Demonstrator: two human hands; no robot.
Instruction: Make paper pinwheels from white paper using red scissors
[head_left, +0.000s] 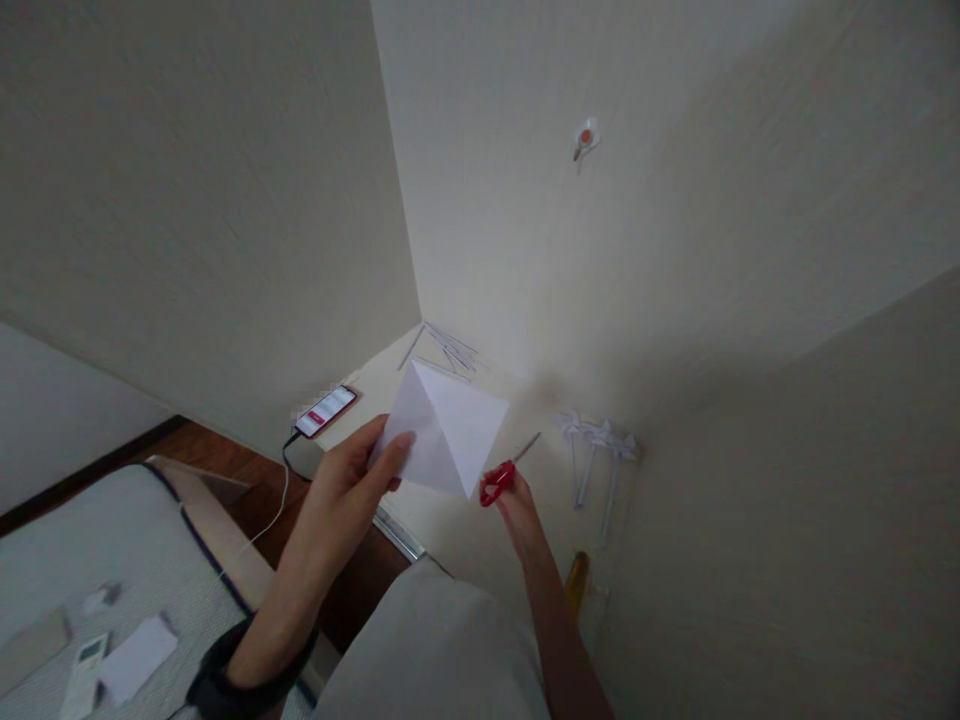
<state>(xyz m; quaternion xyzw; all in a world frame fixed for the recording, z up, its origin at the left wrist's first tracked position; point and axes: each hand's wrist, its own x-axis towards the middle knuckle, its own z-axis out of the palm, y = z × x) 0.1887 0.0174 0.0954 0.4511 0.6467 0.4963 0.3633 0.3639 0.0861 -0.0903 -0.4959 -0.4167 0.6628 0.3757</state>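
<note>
Standing beside the person, I note the left hand [352,480] raised over the bench [450,530], thumb and fingers pinching the lower left edge of a folded white paper [450,430]. Paper is held in the air above the bench, tilted, with a crease running from its top point down to its bottom corner.

Right hand [517,505] sits just below and to the right of the paper, closed on the red handles of a pair of scissors [504,476]. Blades point up and to the right, away from the paper; whether the blades are open or closed is too small to tell. Handles lie just beside the paper's bottom corner.

On the bench: thin white strips [446,350] lying loose in the far corner against the wall; three white paper pinwheels [596,450] on sticks lying side by side near the right wall. A phone [326,410] with a lit screen rests at the bench's left edge, a cable [281,490] hanging from it toward the floor.

Lower left, a bed [67,560] carries a remote control [84,670] and a white card [139,655].
</note>
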